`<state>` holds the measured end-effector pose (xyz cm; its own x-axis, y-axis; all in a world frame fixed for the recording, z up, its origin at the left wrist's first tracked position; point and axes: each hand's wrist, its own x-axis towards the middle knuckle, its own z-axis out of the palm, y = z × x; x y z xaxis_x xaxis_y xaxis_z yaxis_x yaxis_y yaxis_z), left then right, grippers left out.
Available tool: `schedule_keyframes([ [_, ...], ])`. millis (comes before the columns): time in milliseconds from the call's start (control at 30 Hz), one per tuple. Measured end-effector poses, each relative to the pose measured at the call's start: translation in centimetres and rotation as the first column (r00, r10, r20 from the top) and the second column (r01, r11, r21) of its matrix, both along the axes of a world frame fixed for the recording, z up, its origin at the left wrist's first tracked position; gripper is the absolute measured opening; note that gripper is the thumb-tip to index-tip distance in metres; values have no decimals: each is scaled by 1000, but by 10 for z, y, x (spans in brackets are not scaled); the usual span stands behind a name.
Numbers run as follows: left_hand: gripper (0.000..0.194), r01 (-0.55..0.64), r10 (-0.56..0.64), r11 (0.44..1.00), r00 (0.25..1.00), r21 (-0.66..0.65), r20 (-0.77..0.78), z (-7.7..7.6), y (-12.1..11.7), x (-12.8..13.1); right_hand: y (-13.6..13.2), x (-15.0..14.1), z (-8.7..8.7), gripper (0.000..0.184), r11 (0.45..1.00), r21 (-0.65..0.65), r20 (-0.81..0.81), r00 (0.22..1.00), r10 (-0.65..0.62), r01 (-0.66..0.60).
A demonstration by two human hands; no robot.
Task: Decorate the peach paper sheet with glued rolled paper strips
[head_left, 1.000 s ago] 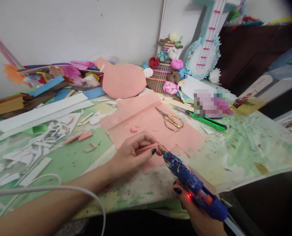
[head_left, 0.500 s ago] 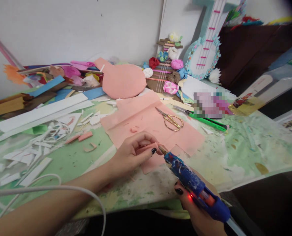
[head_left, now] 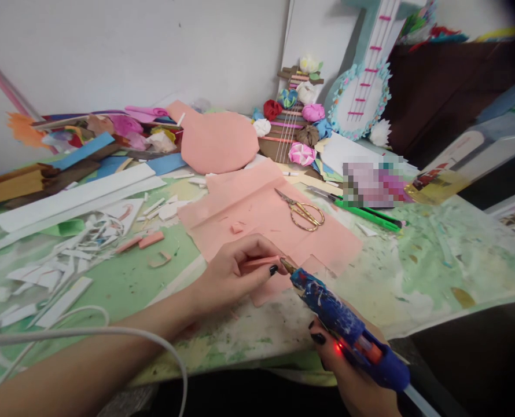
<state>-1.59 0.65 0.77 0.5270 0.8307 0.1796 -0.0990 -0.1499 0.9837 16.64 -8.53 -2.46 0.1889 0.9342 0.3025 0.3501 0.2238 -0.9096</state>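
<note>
My left hand [head_left: 240, 269] pinches a small pink paper-covered strip [head_left: 260, 262] between thumb and fingers. In my right hand [head_left: 348, 365] is a blue, glue-smeared hot glue gun [head_left: 327, 307], its red light on and a clear glue stick [head_left: 420, 399] coming out of the back. The metal nozzle [head_left: 287, 266] points at the right end of the strip, at or very near it. Below and beyond the hands lies a creased pink paper sheet [head_left: 223, 202], with gold-handled scissors [head_left: 307, 215] on it. A pink lute-shaped piece [head_left: 218, 142] rests behind the sheet.
A green utility knife [head_left: 370, 215] lies right of the scissors. White paper scraps [head_left: 66, 255] and two pink offcuts [head_left: 151, 239] cover the left side. A white cable [head_left: 144, 335] crosses over my left forearm. A flower-decorated model [head_left: 294, 119] and a clear container [head_left: 470, 156] stand behind.
The pink strip has tilted slightly in my left fingers. The glue gun has shifted a little right, its nozzle staying by the strip's end.
</note>
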Motion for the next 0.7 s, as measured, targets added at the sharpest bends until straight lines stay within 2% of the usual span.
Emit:
schedule_keyframes([
  [167, 7, -6, 6, 1000, 1000, -29, -3, -1, 1, -2, 0, 1, 0, 20, 1000, -9, 10, 1000, 13, -13],
  [400, 9, 36, -35, 998, 999, -46, 26, -5, 2, -2, 0, 2, -1, 25, 999, 23, 42, 998, 44, -45],
  [700, 10, 7, -4, 998, 999, -70, 48, -5, 2, 0, 1, 5, -1, 17, 995, 47, 89, 993, 81, -86],
])
